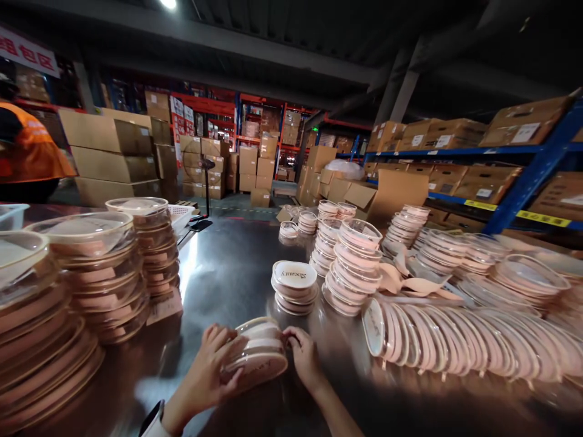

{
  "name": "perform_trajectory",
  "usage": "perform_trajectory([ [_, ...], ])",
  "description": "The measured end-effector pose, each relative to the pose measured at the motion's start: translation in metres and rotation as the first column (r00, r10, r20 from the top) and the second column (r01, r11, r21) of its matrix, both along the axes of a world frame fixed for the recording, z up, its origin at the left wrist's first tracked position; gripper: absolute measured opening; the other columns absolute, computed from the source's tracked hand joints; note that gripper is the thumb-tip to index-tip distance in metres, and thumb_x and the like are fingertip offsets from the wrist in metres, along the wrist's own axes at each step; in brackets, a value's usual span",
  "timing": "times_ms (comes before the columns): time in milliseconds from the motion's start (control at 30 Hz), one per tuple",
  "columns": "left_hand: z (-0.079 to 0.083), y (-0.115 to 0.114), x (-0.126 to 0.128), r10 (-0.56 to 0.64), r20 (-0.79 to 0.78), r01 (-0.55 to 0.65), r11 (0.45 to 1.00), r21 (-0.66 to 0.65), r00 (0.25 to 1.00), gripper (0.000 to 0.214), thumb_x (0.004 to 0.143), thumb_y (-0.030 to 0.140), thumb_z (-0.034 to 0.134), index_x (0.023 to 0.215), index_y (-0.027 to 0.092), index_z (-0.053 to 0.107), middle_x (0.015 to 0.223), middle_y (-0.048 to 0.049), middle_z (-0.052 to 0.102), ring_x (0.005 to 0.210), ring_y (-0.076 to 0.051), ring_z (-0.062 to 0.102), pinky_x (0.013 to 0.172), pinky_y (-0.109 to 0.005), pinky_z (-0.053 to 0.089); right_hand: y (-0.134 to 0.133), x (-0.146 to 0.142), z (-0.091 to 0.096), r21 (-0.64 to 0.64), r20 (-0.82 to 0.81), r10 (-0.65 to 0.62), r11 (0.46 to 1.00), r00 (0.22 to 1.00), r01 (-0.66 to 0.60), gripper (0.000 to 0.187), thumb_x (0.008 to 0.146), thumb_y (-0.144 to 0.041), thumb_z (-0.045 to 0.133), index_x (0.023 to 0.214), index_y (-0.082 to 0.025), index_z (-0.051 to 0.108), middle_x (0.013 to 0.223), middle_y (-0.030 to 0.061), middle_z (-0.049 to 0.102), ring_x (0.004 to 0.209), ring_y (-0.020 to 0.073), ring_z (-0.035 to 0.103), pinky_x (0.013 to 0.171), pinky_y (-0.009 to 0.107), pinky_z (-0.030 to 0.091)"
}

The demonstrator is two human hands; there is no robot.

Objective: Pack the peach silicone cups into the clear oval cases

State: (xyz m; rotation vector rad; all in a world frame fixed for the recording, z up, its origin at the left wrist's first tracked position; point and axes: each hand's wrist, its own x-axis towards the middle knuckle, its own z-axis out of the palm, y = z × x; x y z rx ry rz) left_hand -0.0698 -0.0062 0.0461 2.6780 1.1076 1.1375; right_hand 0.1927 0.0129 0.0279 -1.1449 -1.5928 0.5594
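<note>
Warehouse bench [228, 273], near edge: left hand [207, 370] and right hand [306, 358] clasping small lid stack [257, 355] from both sides. Looks light, stiff plastic, slippery; squeeze rims, stack may slide apart.

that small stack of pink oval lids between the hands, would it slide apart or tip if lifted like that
Probably apt to slip: the small tilted stack of pink oval plastic lids already leans, its layers offset. It looks light, since the left hand and right hand steady it with fingertips only. The lids seem stiff, keeping their shape, and the shiny metal table likely lets them slide.
</note>
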Motion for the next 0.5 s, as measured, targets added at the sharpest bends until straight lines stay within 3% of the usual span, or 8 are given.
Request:
perform_trajectory([
  [67, -0.008, 0.002, 0.004, 0.008, 0.015, -0.007, 0.999, -0.039, 1.0, 0.06, 0.075, 0.021, 0.065, 0.135, 0.024, 0.056, 0.107, -0.009, 0.066, 0.096, -0.028, 0.06, 0.092, -0.049, 0.047, 0.001, 0.0, -0.002, 0.009, -0.004, -0.025, 1.0, 1.0, 0.025, 0.028, 0.09, -0.034, 0.049, 0.08, -0.021, 0.072, 0.076, 0.0083, 0.073, 0.071, 0.0244, 0.069, 0.065, 0.033, 0.054],
  [133, -0.018, 0.006, 0.008, 0.05, 0.084, -0.042, 0.994, -0.104, 0.995, 0.054, 0.076, 0.025, 0.066, 0.129, 0.025, 0.059, 0.112, -0.0107, 0.065, 0.102, -0.03, 0.059, 0.093, -0.051, 0.047, 0.001, -0.001, -0.005, -0.012, 0.006, -0.005, 1.0, 1.0, 0.006, 0.029, 0.088, -0.034, 0.049, 0.082, -0.021, 0.074, 0.08, 0.0092, 0.074, 0.075, 0.0252, 0.069, 0.07, 0.035, 0.054],
  [233, -0.032, 0.017, 0.01, 0.155, 0.318, -0.061, 0.956, -0.288, 0.935, 0.044, 0.074, 0.037, 0.071, 0.114, 0.021, 0.065, 0.13, -0.0166, 0.056, 0.122, -0.038, 0.053, 0.103, -0.058, 0.043, 0.003, -0.005, -0.011, -0.097, 0.034, 0.073, 0.993, 0.997, -0.069, 0.027, 0.077, -0.031, 0.051, 0.069, -0.021, 0.074, 0.077, 0.0102, 0.073, 0.079, 0.0277, 0.067, 0.075, 0.039, 0.052],
  [333, -0.038, 0.029, 0.006, 0.215, 0.581, 0.185, 0.814, -0.551, 0.785, 0.082, 0.062, 0.042, 0.081, 0.134, 0.019, 0.05, 0.139, -0.0192, 0.053, 0.127, -0.039, 0.054, 0.11, -0.056, 0.041, 0.004, -0.008, -0.015, -0.187, -0.001, 0.087, 0.979, 0.996, -0.086, 0.021, 0.066, -0.03, 0.055, 0.054, -0.021, 0.069, 0.071, 0.0119, 0.07, 0.076, 0.0293, 0.065, 0.073, 0.04, 0.05],
  [400, -0.035, 0.035, 0.002, 0.237, 0.68, 0.362, 0.702, -0.613, 0.694, 0.101, 0.05, 0.041, 0.088, 0.139, 0.019, 0.044, 0.134, -0.0169, 0.059, 0.126, -0.038, 0.056, 0.113, -0.052, 0.039, 0.005, -0.008, -0.015, -0.251, -0.075, 0.082, 0.963, 0.994, -0.099, 0.02, 0.065, -0.032, 0.057, 0.055, -0.02, 0.07, 0.072, 0.0117, 0.071, 0.077, 0.0296, 0.066, 0.075, 0.04, 0.05],
  [433, -0.032, 0.036, 0.0, 0.259, 0.707, 0.401, 0.674, -0.62, 0.658, 0.102, 0.046, 0.04, 0.09, 0.136, 0.02, 0.047, 0.131, -0.0154, 0.062, 0.125, -0.038, 0.057, 0.114, -0.051, 0.039, 0.005, -0.008, -0.015, -0.274, -0.109, 0.078, 0.956, 0.991, -0.105, 0.022, 0.067, -0.035, 0.057, 0.059, -0.02, 0.071, 0.072, 0.011, 0.071, 0.078, 0.0296, 0.066, 0.076, 0.04, 0.05],
  [500, -0.024, 0.037, -0.002, 0.338, 0.735, 0.387, 0.68, -0.623, 0.588, 0.097, 0.043, 0.043, 0.092, 0.129, 0.02, 0.054, 0.125, -0.0134, 0.067, 0.124, -0.04, 0.057, 0.111, -0.05, 0.042, 0.003, -0.008, -0.013, -0.333, -0.251, 0.054, 0.933, 0.966, -0.139, 0.031, 0.073, -0.046, 0.056, 0.07, -0.021, 0.072, 0.073, 0.0093, 0.072, 0.08, 0.0291, 0.069, 0.079, 0.041, 0.052],
])
